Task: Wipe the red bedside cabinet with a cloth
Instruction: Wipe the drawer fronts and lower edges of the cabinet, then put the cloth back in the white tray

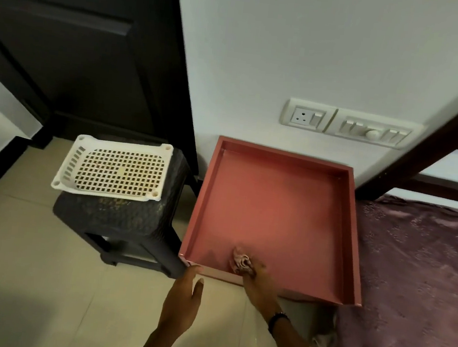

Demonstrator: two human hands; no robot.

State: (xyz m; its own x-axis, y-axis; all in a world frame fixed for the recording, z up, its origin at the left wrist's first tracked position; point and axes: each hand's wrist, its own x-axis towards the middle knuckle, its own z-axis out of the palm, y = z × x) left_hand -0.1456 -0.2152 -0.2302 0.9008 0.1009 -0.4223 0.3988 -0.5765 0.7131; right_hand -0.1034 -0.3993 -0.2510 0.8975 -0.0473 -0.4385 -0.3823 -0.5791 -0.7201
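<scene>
The red bedside cabinet [275, 207] stands against the white wall, its top a shallow tray with raised edges. My right hand [255, 279] reaches over the front rim and grips a bunched pinkish cloth [240, 260], which rests on the tray surface near the front edge. My left hand [181, 302] hovers just below the cabinet's front left corner, fingers apart and holding nothing, its fingertips close to the rim. A dark band sits on my right wrist.
A dark woven stool [120, 218] with a white perforated basket [114, 169] on top stands left of the cabinet. A bed with a purple cover [414, 294] borders the right side. Switch panels [350, 125] are on the wall above. A dark door [80, 42] is at left.
</scene>
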